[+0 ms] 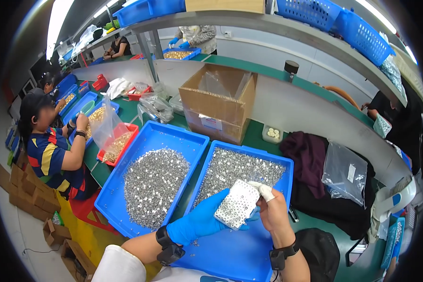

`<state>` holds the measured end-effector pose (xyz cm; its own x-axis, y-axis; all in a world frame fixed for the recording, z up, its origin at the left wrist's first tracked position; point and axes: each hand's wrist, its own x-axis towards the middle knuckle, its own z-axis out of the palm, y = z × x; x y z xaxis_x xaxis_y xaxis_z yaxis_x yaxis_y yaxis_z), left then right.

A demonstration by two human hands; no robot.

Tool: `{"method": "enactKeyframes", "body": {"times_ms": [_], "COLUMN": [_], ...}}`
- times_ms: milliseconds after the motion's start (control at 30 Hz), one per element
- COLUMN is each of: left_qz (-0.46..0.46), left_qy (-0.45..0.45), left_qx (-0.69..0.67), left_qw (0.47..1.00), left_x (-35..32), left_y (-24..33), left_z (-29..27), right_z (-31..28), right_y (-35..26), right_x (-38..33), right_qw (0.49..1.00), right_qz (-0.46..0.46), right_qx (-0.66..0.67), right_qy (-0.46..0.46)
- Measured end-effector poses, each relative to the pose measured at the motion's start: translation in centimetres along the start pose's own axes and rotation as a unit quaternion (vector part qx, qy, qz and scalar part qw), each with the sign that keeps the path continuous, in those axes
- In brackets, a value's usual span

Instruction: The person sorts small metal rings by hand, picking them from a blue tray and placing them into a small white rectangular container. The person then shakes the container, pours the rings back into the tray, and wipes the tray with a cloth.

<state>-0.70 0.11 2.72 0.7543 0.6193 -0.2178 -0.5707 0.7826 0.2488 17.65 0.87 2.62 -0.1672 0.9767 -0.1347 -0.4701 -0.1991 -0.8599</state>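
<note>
My left hand (204, 220), in a blue glove, grips a white plate (237, 206) dotted with rows of small holes or seats. Many small shiny metal pieces lie on its face, too small to name. The plate is tilted over the right blue tray (202, 263). At its upper right edge my right hand (271, 210) closes on the plate, with white covers on its fingertips and some fingers hidden behind. Beyond the plate, a heap of small silvery metal parts (242, 164) fills the far half of that tray. A left blue tray (115, 207) carries a similar heap (155, 185).
A cardboard box (216, 113) stands behind the trays, a small clear tub (272, 134) beside it. Dark clothing (310, 164) and a plastic bag (345, 171) lie at right. An overhead shelf (268, 21) spans the bench. A co-worker (51, 145) works at left over gold-coloured parts.
</note>
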Motion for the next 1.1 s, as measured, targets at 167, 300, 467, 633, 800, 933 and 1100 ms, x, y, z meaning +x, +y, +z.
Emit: {"method": "enactKeyframes", "body": {"times_ms": [167,300,467,633,800,933,1100], "left_qz": [-0.006,-0.006,0.0,0.021,-0.006,0.002,0.031], "left_qy": [-0.042,-0.058,-0.042,-0.001,-0.096,-0.103,-0.001], "left_qx": [-0.02,-0.064,-0.011,0.134,0.058,0.019,-0.014], "left_qw": [0.999,0.996,0.999,0.991,0.994,0.995,0.999], "left_x": [0.1,-0.2,-0.4,-0.5,-0.8,-0.5,-0.8], "left_y": [0.3,0.1,0.3,0.5,0.6,0.4,0.1], "left_z": [0.3,0.5,0.8,2.0,1.5,0.9,1.9], "right_z": [0.2,0.6,0.5,1.2,1.3,1.5,1.0], "right_y": [0.0,0.0,-0.2,-0.9,-0.8,-1.3,-0.8], "right_x": [-0.2,-0.6,-1.2,-1.3,-1.7,-1.8,-1.7], "right_qw": [1.0,1.0,0.999,1.0,0.999,0.999,0.999], "right_qz": [0.003,0.005,0.008,-0.003,-0.008,-0.008,-0.01], "right_qx": [0.001,0.006,0.026,0.009,0.027,0.032,0.034], "right_qy": [-0.005,0.006,-0.025,-0.005,-0.022,-0.014,-0.034]}}
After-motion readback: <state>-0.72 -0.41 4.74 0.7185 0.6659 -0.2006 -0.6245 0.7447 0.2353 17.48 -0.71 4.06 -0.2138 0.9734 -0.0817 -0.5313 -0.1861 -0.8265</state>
